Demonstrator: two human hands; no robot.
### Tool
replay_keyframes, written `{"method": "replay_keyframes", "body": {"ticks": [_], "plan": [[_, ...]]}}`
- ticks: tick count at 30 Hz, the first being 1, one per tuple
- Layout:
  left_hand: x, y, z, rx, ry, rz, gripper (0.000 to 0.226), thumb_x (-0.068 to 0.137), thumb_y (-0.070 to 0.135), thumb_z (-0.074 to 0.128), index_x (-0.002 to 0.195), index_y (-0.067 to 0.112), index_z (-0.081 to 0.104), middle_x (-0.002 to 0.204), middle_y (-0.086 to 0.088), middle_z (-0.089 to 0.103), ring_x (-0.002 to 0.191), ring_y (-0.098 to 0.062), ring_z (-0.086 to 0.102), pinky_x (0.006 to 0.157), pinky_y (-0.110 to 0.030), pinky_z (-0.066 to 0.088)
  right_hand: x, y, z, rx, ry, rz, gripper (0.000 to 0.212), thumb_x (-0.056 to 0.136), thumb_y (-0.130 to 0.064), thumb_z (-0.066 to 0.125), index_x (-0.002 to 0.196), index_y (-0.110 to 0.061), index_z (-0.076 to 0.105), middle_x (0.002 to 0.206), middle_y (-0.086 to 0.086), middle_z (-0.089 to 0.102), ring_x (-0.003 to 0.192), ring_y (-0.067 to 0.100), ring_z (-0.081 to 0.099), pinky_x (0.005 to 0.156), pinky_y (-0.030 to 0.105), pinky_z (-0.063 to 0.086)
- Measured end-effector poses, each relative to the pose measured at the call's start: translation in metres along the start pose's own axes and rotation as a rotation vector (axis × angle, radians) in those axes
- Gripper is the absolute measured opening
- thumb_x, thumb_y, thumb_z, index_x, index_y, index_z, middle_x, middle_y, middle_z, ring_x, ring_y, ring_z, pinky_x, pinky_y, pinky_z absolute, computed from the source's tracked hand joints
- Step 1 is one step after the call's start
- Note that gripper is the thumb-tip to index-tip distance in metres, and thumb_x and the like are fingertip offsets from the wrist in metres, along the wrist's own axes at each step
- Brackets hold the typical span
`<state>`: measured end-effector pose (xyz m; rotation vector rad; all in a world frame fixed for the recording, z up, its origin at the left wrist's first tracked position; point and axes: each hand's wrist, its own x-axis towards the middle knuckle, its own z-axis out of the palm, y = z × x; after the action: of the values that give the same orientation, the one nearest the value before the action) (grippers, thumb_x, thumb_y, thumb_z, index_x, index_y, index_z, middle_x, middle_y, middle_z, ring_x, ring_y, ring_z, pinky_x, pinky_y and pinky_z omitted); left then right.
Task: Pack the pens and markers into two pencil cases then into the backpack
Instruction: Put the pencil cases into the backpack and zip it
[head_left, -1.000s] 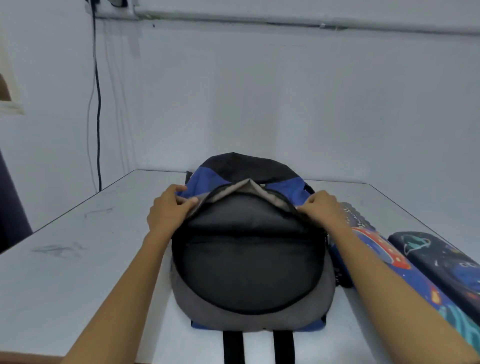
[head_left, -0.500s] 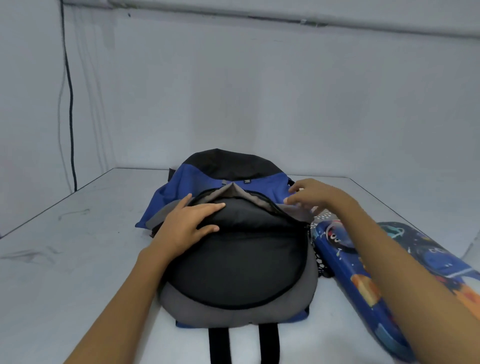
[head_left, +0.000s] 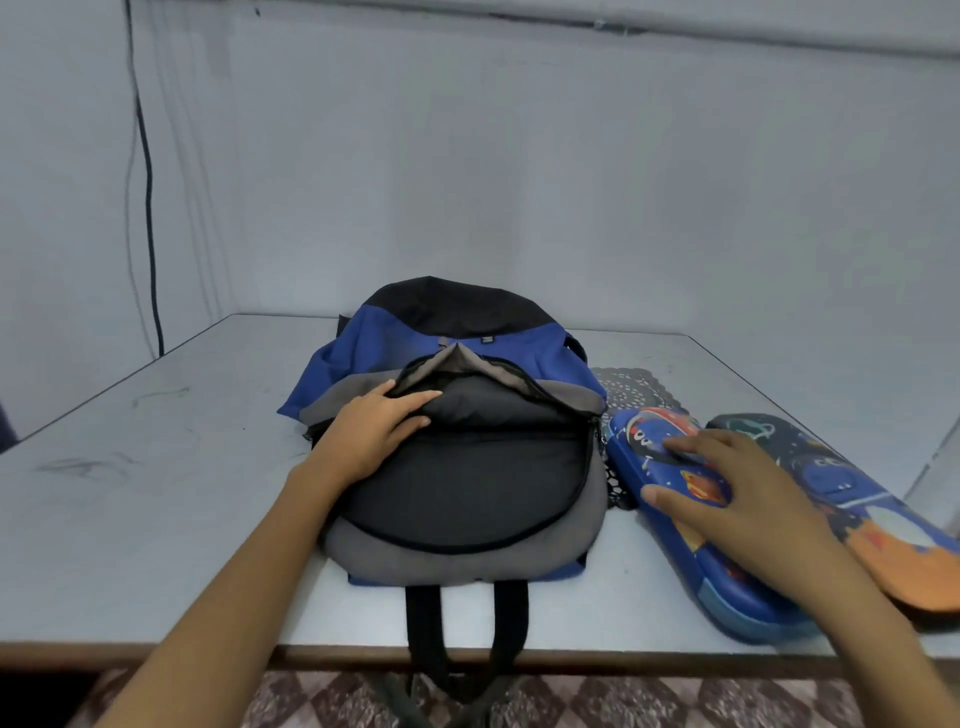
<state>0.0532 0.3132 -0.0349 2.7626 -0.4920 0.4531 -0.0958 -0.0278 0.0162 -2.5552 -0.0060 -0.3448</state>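
Two hands were on the mouth of the backpack (head_left: 452, 338) a second ago; now only one is. My left grip (head_left: 371, 434) has shifted from pinching the left edge of the zip opening to lying flat on the black inner panel. Its fingers are straight, with the tips at the lip of the opening, pressing the panel down and holding nothing. My right grip (head_left: 727, 488) has let go of the right edge and swung out to the right. It now sits over the blue pencil case (head_left: 740, 592), fingers spread and thumb out. The fingertips seem to touch the lid, though they are blurred, and nothing is closed round the case yet.

The blue pencil case lies on the worktop (head_left: 156, 493) just right of the backpack, with its far end on a patterned mat (head_left: 623, 387). The dark pencil case (head_left: 831, 467) lies beside it, further right. Both look closed, and I see no loose pens or markers, so I judge the filling step is done. The backpack lies in the middle of the worktop, its mouth gaping toward the far side and its straps (head_left: 426, 623) hanging over the near edge.

I read this as the opening step ending and the loading step beginning. The next move calls for the right grip to close round the blue case and carry it left into the mouth, which the left grip keeps open.
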Motion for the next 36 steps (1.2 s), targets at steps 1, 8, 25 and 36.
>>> {"method": "replay_keyframes", "body": {"ticks": [1, 8, 25, 36], "plan": [[-0.001, 0.001, -0.001, -0.002, -0.006, -0.002, 0.044, 0.103, 0.036, 0.044, 0.147, 0.035, 0.041, 0.148, -0.009, 0.048, 0.146, -0.029, 0.030, 0.111, -0.044, 0.032, -0.005, 0.003, 0.002, -0.018, 0.014, -0.001, 0.055, 0.074, -0.056, 0.067, 0.125, -0.042, 0.054, 0.137, -0.012, 0.044, 0.122, 0.011, 0.047, 0.099, 0.040, 0.043], [-0.017, 0.010, 0.000, -0.039, 0.008, 0.002, 0.042, 0.103, 0.032, 0.045, 0.145, 0.032, 0.045, 0.145, -0.011, 0.052, 0.141, -0.034, 0.037, 0.109, -0.046, 0.032, -0.020, 0.008, 0.002, -0.249, -0.071, 0.040, 0.078, 0.077, -0.069, 0.053, 0.146, -0.052, 0.021, 0.159, -0.018, 0.012, 0.146, 0.011, 0.017, 0.110, 0.048, 0.034], [-0.046, 0.029, -0.012, -0.063, 0.030, 0.017, 0.042, 0.101, 0.031, 0.052, 0.142, 0.029, 0.050, 0.110, -0.013, 0.069, 0.101, -0.033, 0.063, 0.086, -0.040, 0.046, -0.067, 0.025, 0.011, -0.145, 0.190, 0.032, 0.073, 0.075, -0.059, 0.068, 0.140, -0.044, 0.040, 0.153, -0.004, 0.030, 0.137, 0.024, 0.032, 0.094, 0.045, 0.042], [-0.020, 0.060, -0.012, 0.061, 0.027, -0.016, 0.050, 0.099, 0.043, 0.050, 0.145, 0.024, 0.041, 0.137, -0.005, 0.058, 0.123, -0.028, 0.053, 0.112, -0.046, 0.031, -0.073, 0.040, 0.041, 0.021, 0.530, -0.163, 0.066, 0.059, -0.023, 0.090, 0.121, -0.028, 0.066, 0.135, 0.002, 0.056, 0.117, 0.032, 0.050, 0.077, 0.035, 0.043]]}}
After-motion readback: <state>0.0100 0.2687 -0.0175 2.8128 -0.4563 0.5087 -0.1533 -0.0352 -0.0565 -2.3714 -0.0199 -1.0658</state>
